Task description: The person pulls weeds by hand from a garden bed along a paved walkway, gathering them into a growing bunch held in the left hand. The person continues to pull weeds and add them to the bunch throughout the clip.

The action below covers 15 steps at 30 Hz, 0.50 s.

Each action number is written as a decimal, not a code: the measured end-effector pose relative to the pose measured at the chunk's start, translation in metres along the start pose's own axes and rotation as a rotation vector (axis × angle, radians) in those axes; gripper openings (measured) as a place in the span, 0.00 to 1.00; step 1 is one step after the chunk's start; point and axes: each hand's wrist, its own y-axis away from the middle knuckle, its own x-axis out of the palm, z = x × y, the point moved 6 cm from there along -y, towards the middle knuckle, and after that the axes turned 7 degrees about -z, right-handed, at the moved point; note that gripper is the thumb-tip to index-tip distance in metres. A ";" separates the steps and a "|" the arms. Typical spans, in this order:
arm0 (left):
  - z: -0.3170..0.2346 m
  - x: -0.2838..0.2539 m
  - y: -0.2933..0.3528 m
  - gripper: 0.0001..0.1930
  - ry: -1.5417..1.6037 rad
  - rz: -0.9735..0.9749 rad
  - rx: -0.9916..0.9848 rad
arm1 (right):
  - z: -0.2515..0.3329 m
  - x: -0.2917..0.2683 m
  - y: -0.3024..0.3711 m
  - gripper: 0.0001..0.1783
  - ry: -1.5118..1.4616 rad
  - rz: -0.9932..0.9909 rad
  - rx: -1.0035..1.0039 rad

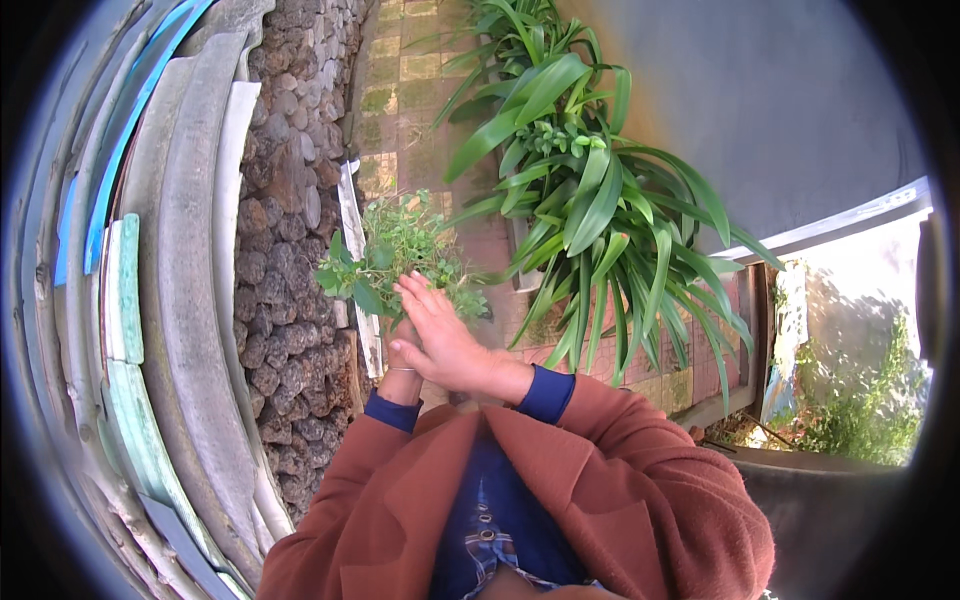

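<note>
My right hand (440,340) lies across my left hand (403,345), palm against it, with the right fingers stretched out flat and side by side. Most of the left hand, its fingers included, is hidden behind the right one. A thin band (403,369) circles my left wrist. Just beyond the hands grows a low clump of green weeds (400,245), partly covered by the fingertips; whether they touch is not clear. No held object shows between the palms.
A large strap-leaved plant (590,200) arches over the tiled path (420,65) on the right. Stacked round logs (290,250) and bent grey sheets (195,250) line the left side. A pale narrow board (352,220) stands beside the weeds. A grey wall (760,110) rises at far right.
</note>
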 end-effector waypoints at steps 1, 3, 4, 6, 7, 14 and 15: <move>-0.003 0.001 -0.014 0.13 -0.004 0.001 0.006 | -0.006 -0.003 -0.011 0.37 0.012 0.000 0.000; -0.006 0.005 -0.044 0.13 -0.009 0.003 0.014 | -0.015 -0.011 -0.035 0.37 0.000 -0.007 -0.034; -0.009 0.009 -0.064 0.13 -0.016 0.009 0.023 | -0.020 -0.015 -0.048 0.37 -0.009 -0.009 -0.050; -0.008 0.011 -0.103 0.13 -0.033 0.023 0.044 | -0.038 -0.022 -0.072 0.37 -0.041 -0.001 -0.061; -0.008 0.010 -0.125 0.13 -0.042 0.031 0.066 | -0.043 -0.028 -0.085 0.37 -0.065 0.000 -0.066; -0.083 0.054 -0.217 0.07 -0.852 -0.085 0.359 | -0.079 -0.083 -0.173 0.31 -0.153 -0.018 -0.178; -0.094 0.057 -0.226 0.07 -0.672 -0.146 0.351 | -0.083 -0.087 -0.185 0.30 -0.175 -0.015 -0.182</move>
